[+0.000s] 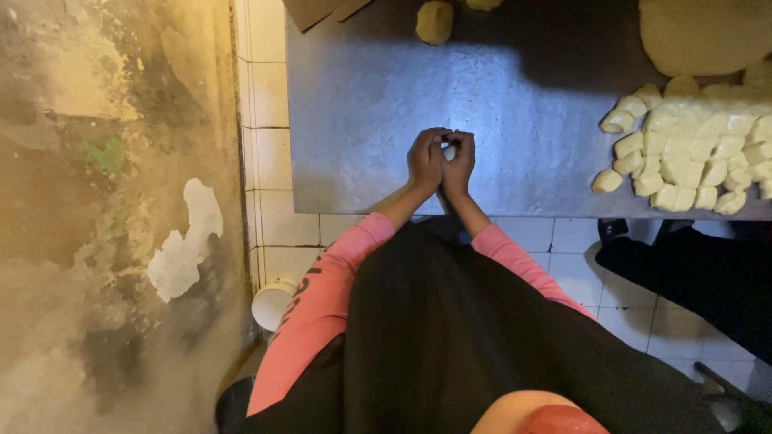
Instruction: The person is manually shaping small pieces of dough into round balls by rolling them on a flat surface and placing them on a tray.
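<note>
The small piece of dough sits pinched between both hands just above the centre of the frame, only a pale sliver showing between the fingertips — and that is where trouble could start: squeezed too hard it may smear onto the fingers or tear, and held too loosely it could drop onto the grey metal table below. The left hand and right hand are pressed together side by side, knuckles up, fingers curled inward and closed on the piece, wrists meeting over the table's near edge, pink sleeves running back toward the lower middle. The heap of cut dough pieces lies well apart at the right edge, a dough ball at the top centre; a white bucket stands on the floor at lower left.
</note>
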